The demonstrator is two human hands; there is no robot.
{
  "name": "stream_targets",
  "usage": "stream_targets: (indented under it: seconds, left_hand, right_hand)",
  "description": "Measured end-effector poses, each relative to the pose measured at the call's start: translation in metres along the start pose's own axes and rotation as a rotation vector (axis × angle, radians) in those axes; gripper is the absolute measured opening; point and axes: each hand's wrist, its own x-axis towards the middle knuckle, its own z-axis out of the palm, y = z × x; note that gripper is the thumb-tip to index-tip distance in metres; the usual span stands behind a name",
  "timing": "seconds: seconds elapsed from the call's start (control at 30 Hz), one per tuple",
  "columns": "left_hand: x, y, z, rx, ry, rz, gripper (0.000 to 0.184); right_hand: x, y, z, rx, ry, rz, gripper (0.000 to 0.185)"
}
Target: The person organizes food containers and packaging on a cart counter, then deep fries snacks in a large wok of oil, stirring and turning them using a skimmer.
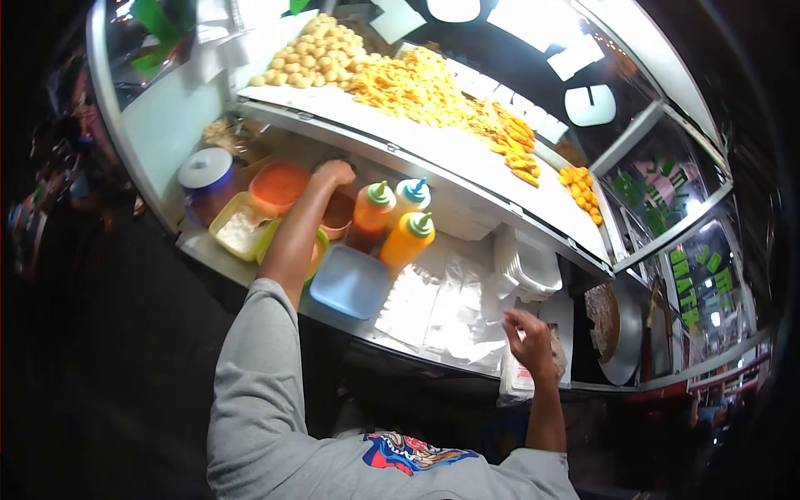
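Observation:
My left hand (pixel 335 172) reaches in under the display shelf, fingers curled down at the back of the containers; what they hold, if anything, is hidden. Beside it are an orange tub (pixel 279 185) with red contents and a tub of brown contents (pixel 338 210). Three squeeze bottles stand to its right: a red one (pixel 371 215), a pale one (pixel 412 198) and a yellow one (pixel 407 242). My right hand (pixel 527 338) hovers with bent fingers over the counter's right part, near plastic bags (pixel 458 312) and stacked white foam trays (pixel 527 265). Its fingertips are too small to read.
Round balls (pixel 315 57), fried strips (pixel 417 87) and small yellow pieces (pixel 581 193) lie on the lit upper shelf. Below are a lidded jar (pixel 206 179), a white-powder tub (pixel 242 227) and a blue container (pixel 349 281). A large metal pan (pixel 623 333) stands at the right.

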Motion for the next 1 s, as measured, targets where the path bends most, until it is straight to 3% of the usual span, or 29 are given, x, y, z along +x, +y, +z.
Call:
stream_targets:
  seconds: [0.13,0.4,0.63,1.0]
  left_hand:
    - [0.033,0.004,0.001,-0.047,-0.051,-0.061,0.040]
    - [0.053,0.015,-0.002,-0.407,0.191,-0.369,0.042]
    - [0.061,0.004,-0.004,-0.796,0.362,-0.513,0.044]
    - [0.014,-0.015,-0.021,-1.184,0.537,-0.596,0.047]
  right_hand:
    - [-0.057,-0.008,-0.018,0.011,0.038,0.154,0.017]
    - [-0.113,-0.005,-0.015,0.150,0.149,0.401,0.018]
    - [-0.127,0.004,-0.014,0.210,0.167,0.497,0.018]
    - [-0.132,0.033,0.007,0.358,0.158,0.446,0.019]
